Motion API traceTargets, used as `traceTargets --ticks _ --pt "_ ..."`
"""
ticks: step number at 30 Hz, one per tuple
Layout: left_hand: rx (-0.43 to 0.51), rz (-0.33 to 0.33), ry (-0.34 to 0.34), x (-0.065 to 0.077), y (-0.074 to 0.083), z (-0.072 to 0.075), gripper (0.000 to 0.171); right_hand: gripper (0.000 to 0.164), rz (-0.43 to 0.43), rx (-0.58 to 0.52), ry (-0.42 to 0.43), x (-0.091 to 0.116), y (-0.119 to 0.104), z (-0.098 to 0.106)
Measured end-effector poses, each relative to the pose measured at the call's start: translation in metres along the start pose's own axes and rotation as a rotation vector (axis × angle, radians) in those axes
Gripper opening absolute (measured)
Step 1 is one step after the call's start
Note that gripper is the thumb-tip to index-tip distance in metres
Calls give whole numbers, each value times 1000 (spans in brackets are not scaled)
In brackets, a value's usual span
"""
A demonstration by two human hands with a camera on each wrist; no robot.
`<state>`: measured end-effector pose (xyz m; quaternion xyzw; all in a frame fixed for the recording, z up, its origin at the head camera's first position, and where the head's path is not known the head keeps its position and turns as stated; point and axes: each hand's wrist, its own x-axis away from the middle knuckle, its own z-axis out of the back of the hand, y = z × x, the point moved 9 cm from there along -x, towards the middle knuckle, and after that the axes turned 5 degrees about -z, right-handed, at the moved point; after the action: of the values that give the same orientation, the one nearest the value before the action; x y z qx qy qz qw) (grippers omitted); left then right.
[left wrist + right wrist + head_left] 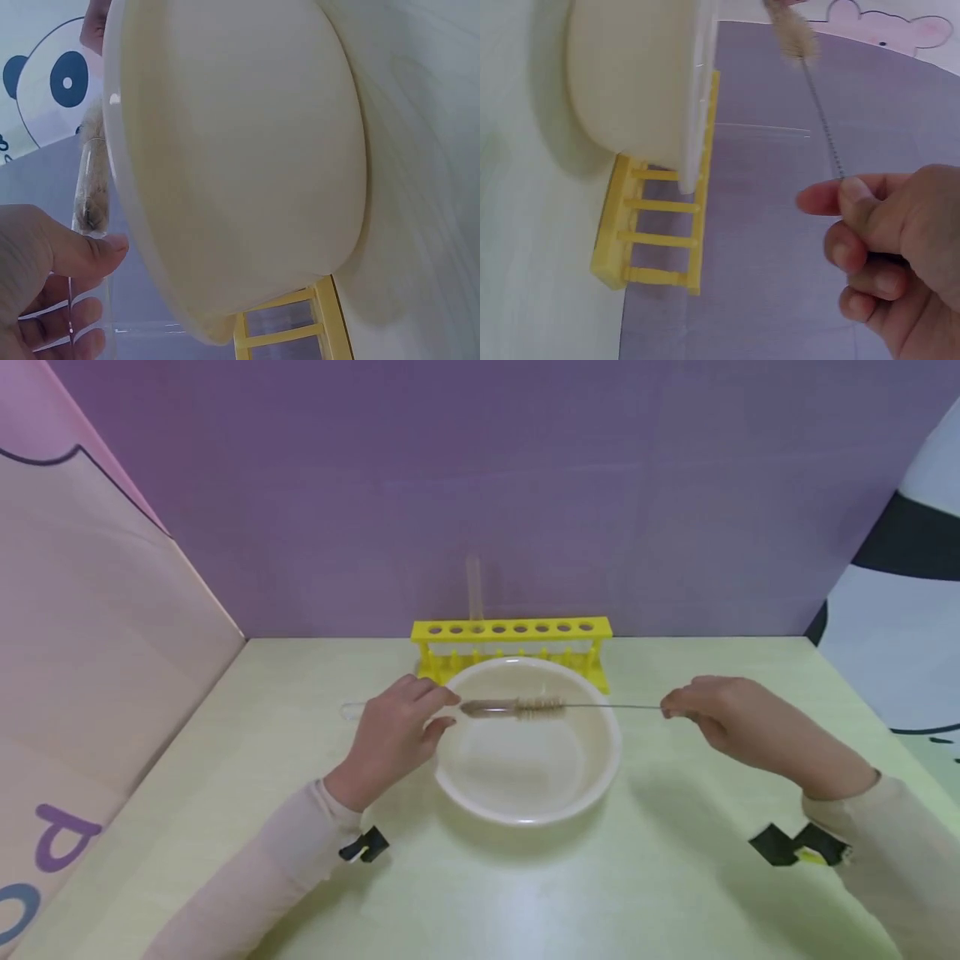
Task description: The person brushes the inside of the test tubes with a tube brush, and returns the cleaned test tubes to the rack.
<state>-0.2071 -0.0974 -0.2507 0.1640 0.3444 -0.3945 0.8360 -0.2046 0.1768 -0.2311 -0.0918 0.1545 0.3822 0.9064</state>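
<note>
Over the basin, a clear test tube [489, 708] lies roughly level, held between the fingers and thumb of my left hand [393, 731]; its rounded end sticks out beyond that hand. A test tube brush [542, 707] with pale bristles sits partly inside the tube's mouth, some bristles still outside. My right hand [757, 731] pinches the brush's thin twisted-wire handle [823, 120] between thumb and forefinger, its other fingers curled. Below both hands stands the round cream basin [527, 819]. In the left wrist view, brown bristle tip [91, 214] shows through the glass.
Behind the basin stands a yellow test tube rack [510, 629], close to the purple back panel [480, 485]. One clear test tube [475, 587] rises from a hole left of the rack's middle. Printed side panels flank the pale table [517, 910].
</note>
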Motion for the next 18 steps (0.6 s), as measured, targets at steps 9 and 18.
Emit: traceTargets --ticks 9,18 --pt "-19 -7 41 -4 5 6 26 29 -79 -40 -115 -9 3 3" --pt "-40 21 50 -4 6 3 28 27 -107 -29 -132 -16 1 8"
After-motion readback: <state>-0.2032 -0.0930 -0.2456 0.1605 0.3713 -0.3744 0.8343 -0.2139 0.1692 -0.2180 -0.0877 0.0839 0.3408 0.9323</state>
